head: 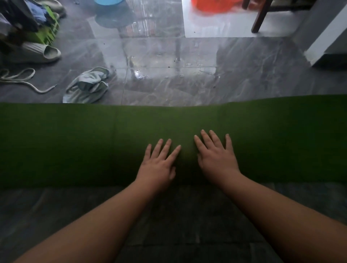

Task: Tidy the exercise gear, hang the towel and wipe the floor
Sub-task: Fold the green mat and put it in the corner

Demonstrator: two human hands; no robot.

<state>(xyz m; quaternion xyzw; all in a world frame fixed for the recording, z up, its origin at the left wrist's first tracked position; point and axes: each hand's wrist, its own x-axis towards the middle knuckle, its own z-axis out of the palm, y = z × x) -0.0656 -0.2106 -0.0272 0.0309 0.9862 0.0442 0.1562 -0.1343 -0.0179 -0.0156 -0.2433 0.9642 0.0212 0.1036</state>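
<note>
Fingers of the left hand (157, 165) and right hand (216, 155) lie straight, pressing flat on the rolled green mat (75, 142).

Viewpoint: one wide-angle head camera, above the floor (187, 90).
Facing: forward and down.
Nearness: close over the green mat (75, 142), forearms entering from the bottom edge.
Shared scene: none, single view.

Readable text: none in the head view
Green mat (75, 142): plain surface, no print or logo visible
Slipper (37, 53): no brand mark legible
Towel (88, 86): no label visible
Blue basin (109, 1): no marking visible
Orange basin (216, 5): blurred, no marking legible
Floor tiles (187, 84): veining only, no signs
</note>
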